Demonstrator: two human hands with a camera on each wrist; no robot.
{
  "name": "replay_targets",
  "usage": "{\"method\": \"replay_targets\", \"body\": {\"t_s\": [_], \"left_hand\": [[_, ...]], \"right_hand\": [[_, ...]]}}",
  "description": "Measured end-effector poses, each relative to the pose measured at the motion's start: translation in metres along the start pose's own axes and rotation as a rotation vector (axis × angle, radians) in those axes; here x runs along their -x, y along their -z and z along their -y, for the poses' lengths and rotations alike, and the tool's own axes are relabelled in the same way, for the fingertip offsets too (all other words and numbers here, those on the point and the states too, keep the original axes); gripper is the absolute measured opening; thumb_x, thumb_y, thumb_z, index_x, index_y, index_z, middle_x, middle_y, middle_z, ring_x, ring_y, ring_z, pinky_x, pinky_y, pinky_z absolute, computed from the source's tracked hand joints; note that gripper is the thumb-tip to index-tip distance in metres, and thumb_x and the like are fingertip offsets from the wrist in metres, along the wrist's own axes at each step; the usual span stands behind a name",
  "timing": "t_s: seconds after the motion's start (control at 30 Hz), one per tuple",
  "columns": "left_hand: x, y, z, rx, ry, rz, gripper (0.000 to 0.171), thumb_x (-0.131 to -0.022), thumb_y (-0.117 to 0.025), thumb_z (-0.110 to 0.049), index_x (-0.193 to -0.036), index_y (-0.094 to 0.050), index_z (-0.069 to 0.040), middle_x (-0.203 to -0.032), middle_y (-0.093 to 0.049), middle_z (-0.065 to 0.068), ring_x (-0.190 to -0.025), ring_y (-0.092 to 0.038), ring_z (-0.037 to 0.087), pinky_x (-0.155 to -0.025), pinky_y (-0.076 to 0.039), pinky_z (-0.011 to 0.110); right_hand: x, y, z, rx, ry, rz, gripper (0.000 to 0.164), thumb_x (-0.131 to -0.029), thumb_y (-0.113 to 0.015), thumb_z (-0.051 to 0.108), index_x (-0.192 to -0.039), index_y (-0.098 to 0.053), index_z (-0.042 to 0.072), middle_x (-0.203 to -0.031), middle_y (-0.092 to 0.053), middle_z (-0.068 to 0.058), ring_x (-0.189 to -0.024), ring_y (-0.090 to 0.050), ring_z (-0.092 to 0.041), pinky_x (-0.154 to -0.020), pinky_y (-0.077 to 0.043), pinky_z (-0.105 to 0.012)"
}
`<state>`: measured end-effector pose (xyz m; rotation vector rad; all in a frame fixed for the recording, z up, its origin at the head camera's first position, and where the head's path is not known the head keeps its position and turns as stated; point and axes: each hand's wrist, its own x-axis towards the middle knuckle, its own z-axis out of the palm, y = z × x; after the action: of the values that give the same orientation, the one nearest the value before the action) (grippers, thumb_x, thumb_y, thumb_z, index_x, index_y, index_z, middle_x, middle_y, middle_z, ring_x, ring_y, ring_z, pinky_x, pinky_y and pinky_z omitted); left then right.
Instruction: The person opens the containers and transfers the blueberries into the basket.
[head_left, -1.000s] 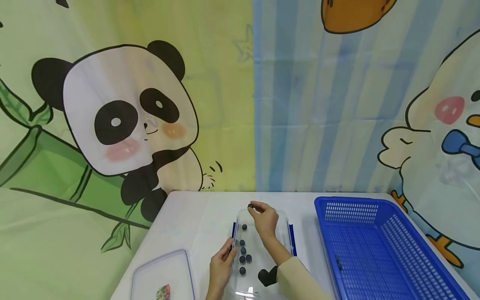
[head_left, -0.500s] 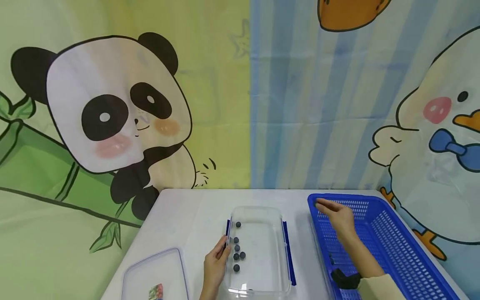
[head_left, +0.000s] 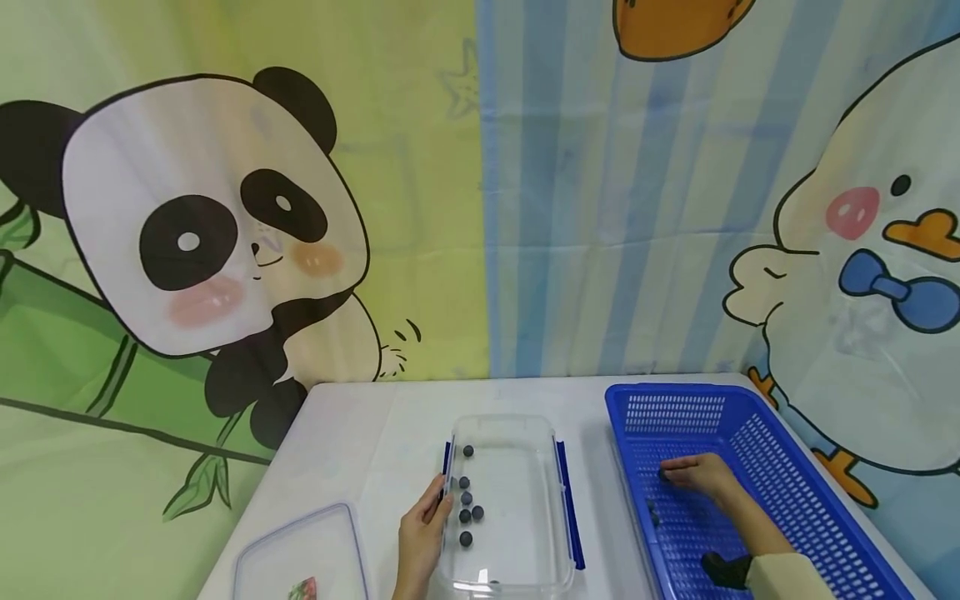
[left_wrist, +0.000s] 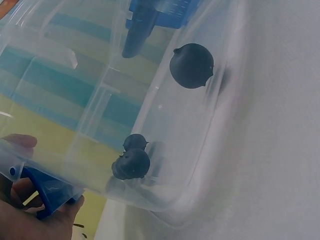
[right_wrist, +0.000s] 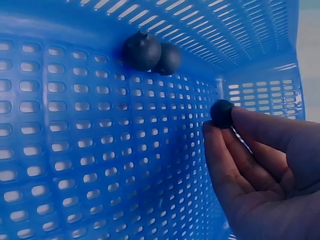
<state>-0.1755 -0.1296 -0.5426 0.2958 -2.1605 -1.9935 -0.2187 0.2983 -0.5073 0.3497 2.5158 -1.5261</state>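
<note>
In the head view my left hand (head_left: 422, 533) grips the left side of a clear plastic box (head_left: 521, 492). The left wrist view shows those fingers curled about its blue side latch (left_wrist: 50, 192). Several dark blueberries (head_left: 467, 539) lie inside, mostly along the left wall. My right hand (head_left: 705, 477) is down inside the blue basket (head_left: 780, 425), pinching one blueberry (right_wrist: 222, 114) between thumb and fingertips, just above the slotted bottom. Two more blueberries (right_wrist: 142, 51) sit together against the basket's side wall.
At the front left lies a clear lid (head_left: 352, 533) with a purplish rim and a small colourful patch (head_left: 303, 588) on it. A white table (head_left: 375, 433) carries everything. Behind it hangs a cartoon curtain (head_left: 420, 208).
My right hand has carried a blueberry from above the clear box rightwards, over the basket's rim and down into the basket. The left hand has kept its grip on the box.
</note>
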Motion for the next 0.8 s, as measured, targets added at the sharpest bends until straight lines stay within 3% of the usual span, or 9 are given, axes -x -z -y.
{"method": "replay_targets", "body": {"t_s": [0.2,0.37,0.43,0.5,0.6,0.67,0.73,0.8], "left_hand": [[0.0,0.0,0.0,0.008,0.001,0.002,0.037,-0.089,-0.061,-0.011,-0.124,-0.056,-0.001,-0.133,-0.049,0.014,-0.123,-0.044,0.027,-0.097,-0.039,0.026],[0.001,-0.001,0.001,0.026,-0.01,0.014,0.037,-0.089,-0.061,-0.01,-0.124,-0.056,0.0,-0.133,-0.049,0.015,-0.123,-0.044,0.028,-0.097,-0.039,0.025],[0.002,-0.001,0.001,0.028,-0.013,0.016,0.037,-0.089,-0.061,-0.01,-0.124,-0.056,0.0,-0.133,-0.049,0.016,-0.123,-0.044,0.028,-0.097,-0.039,0.025],[0.003,-0.001,0.0,0.035,-0.02,0.016,0.038,-0.089,-0.062,-0.011,-0.124,-0.056,0.001,-0.133,-0.048,0.016,-0.123,-0.044,0.028,-0.097,-0.039,0.025],[0.003,-0.001,0.001,0.043,-0.035,0.019,0.038,-0.088,-0.062,-0.011,-0.124,-0.055,0.001,-0.132,-0.048,0.017,-0.122,-0.044,0.03,-0.097,-0.039,0.026],[0.003,-0.001,0.0,0.048,-0.044,0.021,0.038,-0.089,-0.062,-0.012,-0.124,-0.055,0.0,-0.133,-0.048,0.017,-0.123,-0.044,0.03,-0.097,-0.038,0.025],[0.003,-0.001,0.0,0.05,-0.048,0.019,0.038,-0.089,-0.062,-0.012,-0.124,-0.055,0.0,-0.133,-0.048,0.017,-0.123,-0.043,0.029,-0.098,-0.038,0.025],[0.002,-0.001,-0.001,0.045,-0.043,0.009,0.038,-0.089,-0.062,-0.013,-0.124,-0.056,0.0,-0.133,-0.048,0.016,-0.123,-0.043,0.028,-0.098,-0.038,0.024]], "right_hand": [[-0.001,-0.001,-0.003,0.024,-0.006,0.013,0.024,-0.085,-0.062,0.001,-0.103,-0.063,-0.014,-0.1,-0.065,-0.024,-0.089,-0.064,-0.027,-0.076,-0.056,-0.04],[0.001,0.001,-0.003,-0.028,0.009,0.004,0.032,-0.085,-0.063,0.002,-0.11,-0.057,-0.017,-0.102,-0.064,-0.024,-0.089,-0.064,-0.026,-0.077,-0.056,-0.04],[-0.009,0.0,-0.011,-0.052,0.033,-0.015,0.039,-0.086,-0.065,0.011,-0.114,-0.057,-0.015,-0.105,-0.063,-0.024,-0.091,-0.064,-0.026,-0.078,-0.056,-0.04],[-0.017,-0.002,-0.014,-0.095,0.082,-0.02,0.042,-0.085,-0.068,0.022,-0.115,-0.061,-0.006,-0.104,-0.066,-0.014,-0.09,-0.065,-0.02,-0.077,-0.056,-0.033],[-0.017,-0.016,0.01,-0.139,0.203,0.009,0.045,-0.083,-0.068,0.034,-0.115,-0.064,0.002,-0.106,-0.066,-0.01,-0.093,-0.064,-0.018,-0.079,-0.056,-0.03],[-0.002,-0.032,0.048,-0.215,0.277,0.079,0.041,-0.085,-0.067,0.032,-0.114,-0.064,0.003,-0.105,-0.067,-0.008,-0.093,-0.065,-0.016,-0.08,-0.055,-0.028],[0.016,-0.056,0.09,-0.288,0.297,0.154,0.04,-0.086,-0.066,0.023,-0.116,-0.061,-0.004,-0.109,-0.064,-0.017,-0.096,-0.064,-0.023,-0.085,-0.053,-0.036],[0.027,-0.084,0.118,-0.367,0.279,0.23,0.039,-0.086,-0.067,0.018,-0.115,-0.06,-0.006,-0.106,-0.065,-0.018,-0.094,-0.065,-0.023,-0.085,-0.053,-0.035]]}}
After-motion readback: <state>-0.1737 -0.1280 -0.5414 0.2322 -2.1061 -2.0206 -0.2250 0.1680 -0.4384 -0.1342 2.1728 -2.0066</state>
